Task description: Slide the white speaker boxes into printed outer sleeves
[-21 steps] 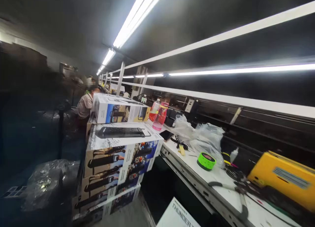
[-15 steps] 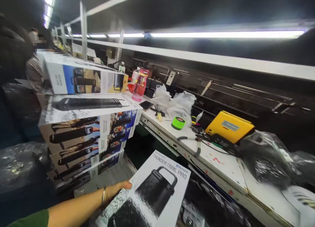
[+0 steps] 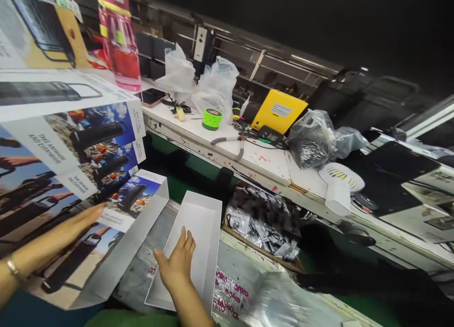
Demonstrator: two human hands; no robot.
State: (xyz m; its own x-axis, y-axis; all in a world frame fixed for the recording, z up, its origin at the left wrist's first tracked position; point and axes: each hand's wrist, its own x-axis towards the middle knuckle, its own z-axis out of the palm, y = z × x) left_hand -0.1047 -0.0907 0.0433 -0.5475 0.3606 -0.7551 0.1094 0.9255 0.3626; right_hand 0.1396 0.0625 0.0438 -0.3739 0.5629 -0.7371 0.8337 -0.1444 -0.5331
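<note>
My left hand point(image 3: 80, 223) lies with straight fingers along a printed box lid point(image 3: 122, 209), which sits tilted beside the stack at lower left. Its thumb is hidden. Photos of a black portable speaker and white lettering cover the lid. To the right, my right hand point(image 3: 178, 263) is over an open white box tray point(image 3: 204, 223), fingers spread and holding nothing. Only bare white inner surface shows in the tray; my hand and forearm cover part of it. Whether the right fingers touch the tray I cannot tell.
Stacked printed speaker boxes point(image 3: 53, 133) rise at left. A carton of small bagged parts point(image 3: 258, 228) stands right of the tray. On the white bench point(image 3: 191, 133) are a pink bottle point(image 3: 122, 48), green tape point(image 3: 212, 119), pliers point(image 3: 230, 140) and a yellow case point(image 3: 280, 110).
The view has swung right and down. The printed speaker box earlier beside my left hand no longer shows there; a lid and an open white tray now appear. My right hand has come into view.
</note>
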